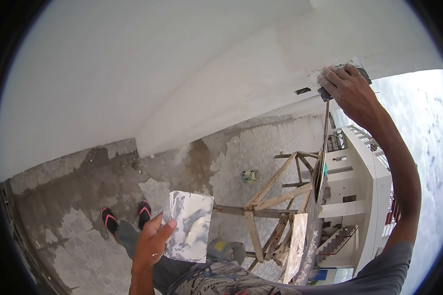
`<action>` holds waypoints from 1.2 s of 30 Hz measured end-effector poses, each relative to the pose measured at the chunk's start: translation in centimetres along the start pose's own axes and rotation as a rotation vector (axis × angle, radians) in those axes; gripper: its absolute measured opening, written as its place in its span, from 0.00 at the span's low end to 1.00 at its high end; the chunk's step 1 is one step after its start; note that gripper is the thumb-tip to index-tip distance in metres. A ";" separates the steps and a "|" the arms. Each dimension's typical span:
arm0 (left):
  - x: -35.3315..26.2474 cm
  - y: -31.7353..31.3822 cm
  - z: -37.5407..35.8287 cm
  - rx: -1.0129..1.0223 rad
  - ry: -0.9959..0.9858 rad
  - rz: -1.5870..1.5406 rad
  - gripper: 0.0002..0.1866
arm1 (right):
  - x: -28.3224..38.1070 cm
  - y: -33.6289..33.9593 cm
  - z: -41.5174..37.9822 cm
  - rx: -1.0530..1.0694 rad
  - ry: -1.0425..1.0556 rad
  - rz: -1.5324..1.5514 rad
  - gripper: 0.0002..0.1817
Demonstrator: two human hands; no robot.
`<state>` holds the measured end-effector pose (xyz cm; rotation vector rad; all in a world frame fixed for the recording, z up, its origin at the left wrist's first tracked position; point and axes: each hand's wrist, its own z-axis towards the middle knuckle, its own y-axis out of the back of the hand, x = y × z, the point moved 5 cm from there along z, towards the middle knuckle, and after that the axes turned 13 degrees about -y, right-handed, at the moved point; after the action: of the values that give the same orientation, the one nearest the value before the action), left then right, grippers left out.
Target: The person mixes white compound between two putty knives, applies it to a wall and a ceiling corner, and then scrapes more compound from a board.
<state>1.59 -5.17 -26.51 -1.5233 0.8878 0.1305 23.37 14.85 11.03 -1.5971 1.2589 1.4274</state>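
Note:
My left hand [151,242] grips a flat rectangular putty plate [194,246] by its left edge, thumb on top. White and grey putty [198,228] is smeared over its face. High at the upper right, my right hand [348,91] is wrapped over a wide putty knife [362,65] with a dark grip, its blade against the white wall [261,69]. The fingers cover much of that tool. A small dark rectangular slot [302,91] shows in the wall left of it.
A wooden trestle [280,211] stands at the lower right. A bucket [226,250] is beside my legs, and a can [251,176] lies farther off on the stone-patterned floor [88,246]. My sandalled feet [110,220] are at lower left. A white building [352,182] is beyond.

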 end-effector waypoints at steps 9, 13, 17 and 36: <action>0.2 0.8 -0.9 -0.063 -0.003 -0.001 0.20 | -0.5 -1.1 9.9 -0.208 -0.020 0.034 0.18; 1.0 1.4 -1.3 -0.114 -0.004 0.026 0.20 | -0.1 -3.1 15.6 0.017 0.007 0.039 0.25; 1.5 1.6 -1.6 -0.147 0.006 0.041 0.19 | -0.1 -4.8 17.2 0.028 0.048 0.020 0.22; -0.1 0.8 -1.2 -0.078 -0.051 -0.026 0.20 | 4.4 -2.9 6.4 -0.056 0.139 0.075 0.09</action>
<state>0.55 -6.11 -26.90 -1.5969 0.8303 0.1858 23.57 20.66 5.11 -1.7286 1.3826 1.4286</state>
